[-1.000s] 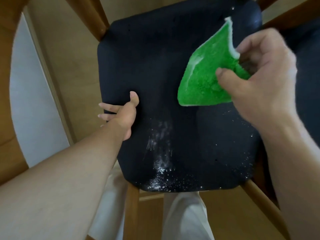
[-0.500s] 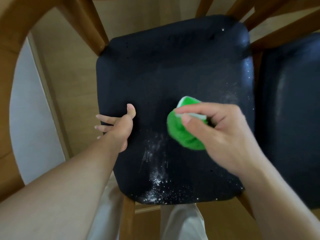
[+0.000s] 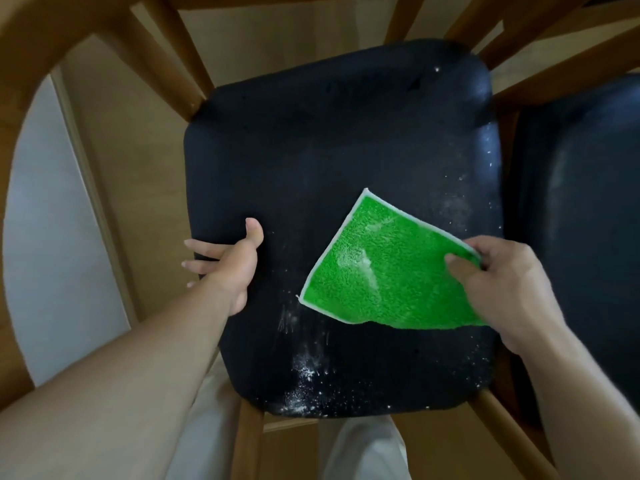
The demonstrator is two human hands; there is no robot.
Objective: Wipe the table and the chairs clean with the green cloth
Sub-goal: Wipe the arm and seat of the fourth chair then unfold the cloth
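right hand (image 3: 505, 289) pinches green cloth (image 3: 391, 271); left hand (image 3: 235, 261) grips chair seat (image 3: 329, 140) edge.

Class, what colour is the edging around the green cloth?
White, seen in the head view along the green cloth edge.

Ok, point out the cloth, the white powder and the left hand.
cloth (image 3: 388, 275), head view, middle of the green face
powder (image 3: 304, 372), head view, thick patch near the seat's front edge
left hand (image 3: 239, 261), head view, back of the hand
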